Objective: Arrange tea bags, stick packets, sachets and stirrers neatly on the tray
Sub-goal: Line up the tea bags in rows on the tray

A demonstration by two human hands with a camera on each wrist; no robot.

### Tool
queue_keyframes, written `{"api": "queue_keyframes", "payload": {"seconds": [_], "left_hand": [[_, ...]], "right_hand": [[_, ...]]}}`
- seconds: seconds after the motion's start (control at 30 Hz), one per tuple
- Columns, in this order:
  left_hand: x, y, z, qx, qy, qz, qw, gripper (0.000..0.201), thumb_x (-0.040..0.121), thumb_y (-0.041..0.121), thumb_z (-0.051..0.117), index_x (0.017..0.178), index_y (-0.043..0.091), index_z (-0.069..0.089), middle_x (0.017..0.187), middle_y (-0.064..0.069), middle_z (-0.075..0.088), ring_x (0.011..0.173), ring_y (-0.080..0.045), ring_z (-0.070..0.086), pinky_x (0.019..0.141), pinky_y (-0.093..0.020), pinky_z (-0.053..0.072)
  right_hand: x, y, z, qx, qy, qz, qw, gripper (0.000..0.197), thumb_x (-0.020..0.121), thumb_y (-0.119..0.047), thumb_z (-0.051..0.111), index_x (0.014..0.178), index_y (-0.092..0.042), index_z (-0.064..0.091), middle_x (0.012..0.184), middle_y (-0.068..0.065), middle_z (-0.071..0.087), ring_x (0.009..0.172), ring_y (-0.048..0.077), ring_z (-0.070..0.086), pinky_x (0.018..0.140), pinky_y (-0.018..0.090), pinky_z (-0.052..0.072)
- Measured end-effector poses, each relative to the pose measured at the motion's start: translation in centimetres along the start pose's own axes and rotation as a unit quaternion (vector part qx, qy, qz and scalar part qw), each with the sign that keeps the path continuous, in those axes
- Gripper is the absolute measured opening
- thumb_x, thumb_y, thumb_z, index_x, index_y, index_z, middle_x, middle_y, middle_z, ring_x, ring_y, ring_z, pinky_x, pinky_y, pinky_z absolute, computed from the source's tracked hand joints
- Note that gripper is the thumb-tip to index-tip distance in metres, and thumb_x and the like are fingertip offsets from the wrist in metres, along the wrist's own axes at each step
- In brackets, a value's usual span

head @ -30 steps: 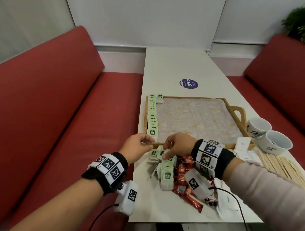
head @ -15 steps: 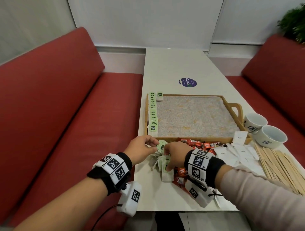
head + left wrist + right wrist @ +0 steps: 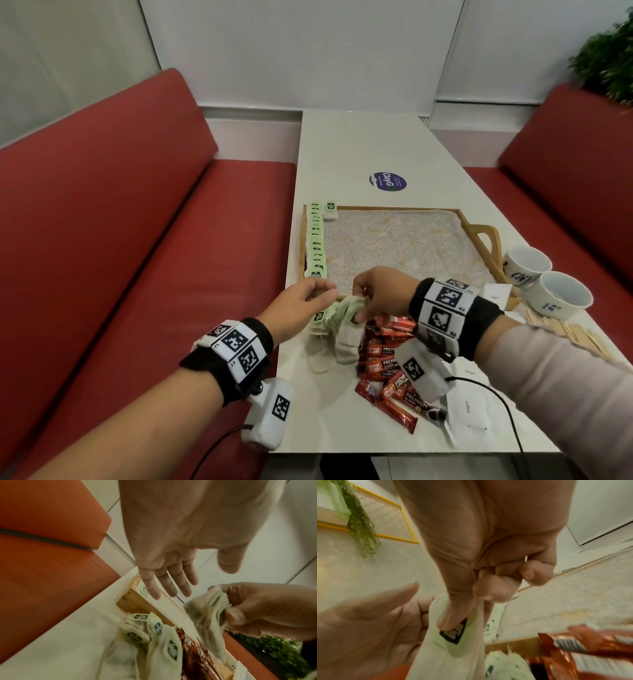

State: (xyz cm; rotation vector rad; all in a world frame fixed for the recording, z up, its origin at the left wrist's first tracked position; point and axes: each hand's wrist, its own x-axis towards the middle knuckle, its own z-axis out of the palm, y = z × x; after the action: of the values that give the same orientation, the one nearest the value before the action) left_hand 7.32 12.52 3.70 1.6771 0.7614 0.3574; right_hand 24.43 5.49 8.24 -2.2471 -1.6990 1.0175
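Head view: right hand (image 3: 380, 291) pinches pale green paper tea bags (image 3: 346, 310) at centre frame, before the wooden tray (image 3: 479, 236); red stick packets (image 3: 387, 359) lie lower right.
Left wrist view: left hand (image 3: 171, 561) — fingers straight, released.
Right wrist view: thumb clamps a bag's label — blurred.

Most of the tray (image 3: 404, 240) floor lies bare, open to a hand from the near side; only a row of tea bags (image 3: 315, 240) lines its left wall. Loose tea bags (image 3: 329, 342) and red stick packets (image 3: 387, 363) crowd the table before its near rim. Two cups (image 3: 544, 281) and stirrers (image 3: 561, 329) block the right side.
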Motion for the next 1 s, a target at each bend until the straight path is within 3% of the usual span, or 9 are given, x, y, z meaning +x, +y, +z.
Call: {"api": "queue_keyframes", "payload": {"seconds": [0.13, 0.3, 0.4, 0.47, 0.57, 0.67, 0.8, 1.0], "left_hand": [[0.6, 1.4, 0.2, -0.049, -0.078, 0.013, 0.996, 0.052, 0.084, 0.029, 0.070, 0.130, 0.019, 0.046, 0.131, 0.000, 0.055, 0.121, -0.008, 0.052, 0.103, -0.026, 0.043], [1.7, 3.3, 0.2, -0.152, -0.153, -0.013, 0.976, 0.067, 0.066, 0.032, 0.075, 0.126, 0.016, 0.049, 0.106, -0.003, 0.060, 0.097, -0.016, 0.061, 0.084, -0.036, 0.053], [2.5, 3.7, 0.1, -0.213, -0.173, -0.034, 0.961, 0.052, 0.078, 0.017, 0.068, 0.126, 0.017, 0.048, 0.116, -0.007, 0.059, 0.103, -0.024, 0.062, 0.079, -0.034, 0.057], [3.0, 3.9, 0.0, -0.252, -0.164, -0.038, 0.953, 0.036, 0.091, 0.002, 0.056, 0.124, 0.016, 0.049, 0.117, -0.009, 0.060, 0.096, -0.023, 0.067, 0.073, -0.031, 0.059], [4.1, 4.1, -0.3, -0.276, -0.128, -0.036, 0.952, 0.032, 0.093, -0.007, 0.049, 0.116, 0.015, 0.051, 0.107, -0.010, 0.064, 0.090, -0.020, 0.069, 0.069, -0.029, 0.060], [5.4, 3.9, -0.6, -0.271, -0.073, -0.025, 0.959, 0.030, 0.090, -0.006, 0.054, 0.114, 0.014, 0.053, 0.103, -0.010, 0.065, 0.092, -0.020, 0.068, 0.071, -0.027, 0.059], [7.3, 3.9, -1.1, -0.270, -0.015, -0.018, 0.963, 0.029, 0.087, -0.005, 0.059, 0.110, 0.013, 0.056, 0.102, -0.009, 0.066, 0.088, -0.017, 0.067, 0.069, -0.024, 0.058], [10.0, 3.7, -1.6, -0.246, 0.003, -0.011, 0.969, 0.027, 0.086, -0.004, 0.062, 0.107, 0.012, 0.059, 0.097, -0.008, 0.068, 0.083, -0.014, 0.068, 0.069, -0.025, 0.058]], "right_hand": [[-0.1, -0.5, -2.3, 0.062, -0.013, -0.027, 0.998, 0.025, 0.074, -0.011, 0.079, 0.075, -0.018, 0.055, 0.060, -0.002, 0.062, 0.039, 0.007, 0.050, 0.044, 0.019, 0.041], [0.2, -1.1, -4.4, 0.094, -0.006, -0.066, 0.993, 0.022, 0.076, -0.010, 0.077, 0.077, -0.017, 0.056, 0.060, 0.001, 0.062, 0.036, 0.005, 0.045, 0.045, 0.019, 0.032], [0.6, -1.1, -5.4, 0.121, 0.014, -0.072, 0.990, 0.021, 0.077, -0.009, 0.076, 0.078, -0.015, 0.056, 0.061, 0.003, 0.063, 0.036, 0.005, 0.044, 0.042, 0.016, 0.032], [1.0, -0.9, -5.9, 0.135, 0.033, -0.076, 0.987, 0.019, 0.077, -0.010, 0.076, 0.079, -0.014, 0.057, 0.062, 0.002, 0.064, 0.038, 0.006, 0.044, 0.044, 0.016, 0.034], [2.1, -0.4, -6.2, 0.167, 0.077, -0.066, 0.981, 0.021, 0.076, -0.016, 0.078, 0.079, -0.015, 0.057, 0.060, -0.002, 0.062, 0.041, 0.007, 0.045, 0.049, 0.020, 0.036], [3.2, 0.2, -6.3, 0.185, 0.121, -0.042, 0.974, 0.024, 0.077, -0.026, 0.078, 0.078, -0.016, 0.056, 0.058, -0.006, 0.059, 0.042, 0.007, 0.047, 0.048, 0.019, 0.035], [4.4, 0.9, -6.4, 0.198, 0.116, -0.027, 0.973, 0.023, 0.083, -0.036, 0.071, 0.080, -0.017, 0.058, 0.067, -0.007, 0.065, 0.045, 0.005, 0.050, 0.047, 0.018, 0.035], [7.1, 1.4, -6.4, 0.212, 0.107, -0.040, 0.971, 0.020, 0.087, -0.025, 0.067, 0.072, -0.017, 0.058, 0.062, -0.009, 0.063, 0.042, 0.002, 0.049, 0.041, 0.011, 0.034]]}}
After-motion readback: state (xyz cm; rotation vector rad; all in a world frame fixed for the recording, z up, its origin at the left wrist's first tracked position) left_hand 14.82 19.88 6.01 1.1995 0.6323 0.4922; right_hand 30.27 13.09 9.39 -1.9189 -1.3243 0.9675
